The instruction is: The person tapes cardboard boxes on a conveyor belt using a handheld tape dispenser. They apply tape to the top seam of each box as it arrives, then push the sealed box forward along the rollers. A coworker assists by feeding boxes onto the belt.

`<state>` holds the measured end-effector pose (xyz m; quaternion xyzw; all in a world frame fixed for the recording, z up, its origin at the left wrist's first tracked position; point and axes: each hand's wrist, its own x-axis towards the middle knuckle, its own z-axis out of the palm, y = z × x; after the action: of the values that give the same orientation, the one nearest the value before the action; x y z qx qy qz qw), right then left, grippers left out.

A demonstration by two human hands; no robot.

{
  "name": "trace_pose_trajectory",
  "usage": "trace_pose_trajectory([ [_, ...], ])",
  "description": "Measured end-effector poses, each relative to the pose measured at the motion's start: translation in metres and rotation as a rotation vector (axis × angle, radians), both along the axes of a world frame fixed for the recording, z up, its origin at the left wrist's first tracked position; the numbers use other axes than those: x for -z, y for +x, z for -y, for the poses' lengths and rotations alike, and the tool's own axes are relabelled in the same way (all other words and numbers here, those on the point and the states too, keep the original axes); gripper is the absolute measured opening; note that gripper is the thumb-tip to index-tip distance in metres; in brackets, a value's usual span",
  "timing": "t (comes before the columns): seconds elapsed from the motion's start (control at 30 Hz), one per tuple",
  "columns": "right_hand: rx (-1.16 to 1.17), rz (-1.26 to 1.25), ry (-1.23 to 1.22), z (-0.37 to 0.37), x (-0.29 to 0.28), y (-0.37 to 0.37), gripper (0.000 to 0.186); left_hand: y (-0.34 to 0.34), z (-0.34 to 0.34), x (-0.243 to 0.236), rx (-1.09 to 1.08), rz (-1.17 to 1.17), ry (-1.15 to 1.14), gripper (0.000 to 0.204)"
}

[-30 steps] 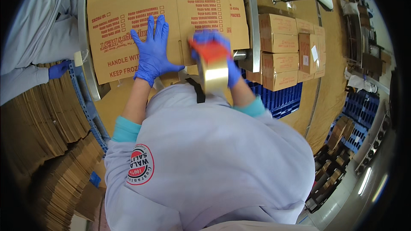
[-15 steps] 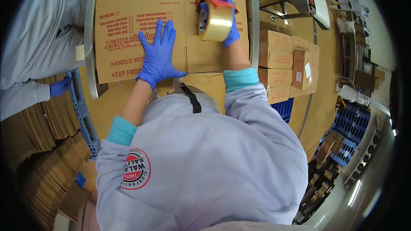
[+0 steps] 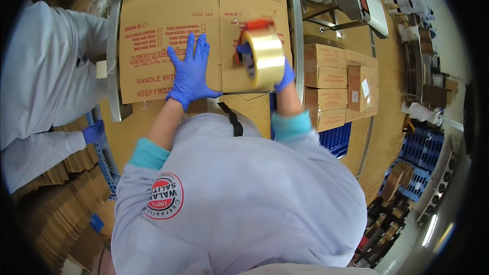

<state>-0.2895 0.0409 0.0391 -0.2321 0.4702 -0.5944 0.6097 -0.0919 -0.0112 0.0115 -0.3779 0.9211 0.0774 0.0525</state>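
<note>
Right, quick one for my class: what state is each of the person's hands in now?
Left hand: open, fingers spread on the cardboard box.
Right hand: closed, holding the tape dispenser.

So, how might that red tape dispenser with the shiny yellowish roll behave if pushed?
The red tape dispenser might rock or tip, since its shiny yellowish tape roll is round. That thick roll probably makes it fairly heavy, too.

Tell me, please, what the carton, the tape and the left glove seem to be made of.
Carton: cardboard, as its dull brown, printed flaps suggest.
Tape: probably plastic film, glossy, with a bright highlight.
Left glove: perhaps thin rubber like nitrile, satin blue, clinging closely.
</note>
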Motion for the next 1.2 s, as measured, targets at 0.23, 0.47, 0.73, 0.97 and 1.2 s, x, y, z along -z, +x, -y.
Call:
trace_pose_trajectory([
  [0.23, -0.113, -0.085, -0.266, -0.017, -0.006, -0.022, 0.025, 0.007, -0.001, 0.006, 0.077, -0.082, -0.086, 0.122],
  [0.47, 0.399, -0.18, -0.949, -0.069, -0.072, -0.059, 0.038, 0.003, -0.012, -0.02, 0.382, -0.098, -0.383, 0.064],
  [0.73, 0.506, -0.225, -1.116, -0.134, -0.076, -0.076, 0.041, -0.013, 0.09, -0.221, 0.296, -0.649, -0.557, 0.042],
  [0.97, 0.64, -0.281, -0.753, -0.081, -0.058, -0.043, 0.041, -0.064, 0.138, -0.254, 0.271, -0.709, -0.741, 0.046],
  [1.2, 0.339, -0.624, -0.593, -0.006, -0.064, 0.017, 0.021, -0.045, 0.177, -0.176, 0.094, -0.563, -0.721, 0.107],
])
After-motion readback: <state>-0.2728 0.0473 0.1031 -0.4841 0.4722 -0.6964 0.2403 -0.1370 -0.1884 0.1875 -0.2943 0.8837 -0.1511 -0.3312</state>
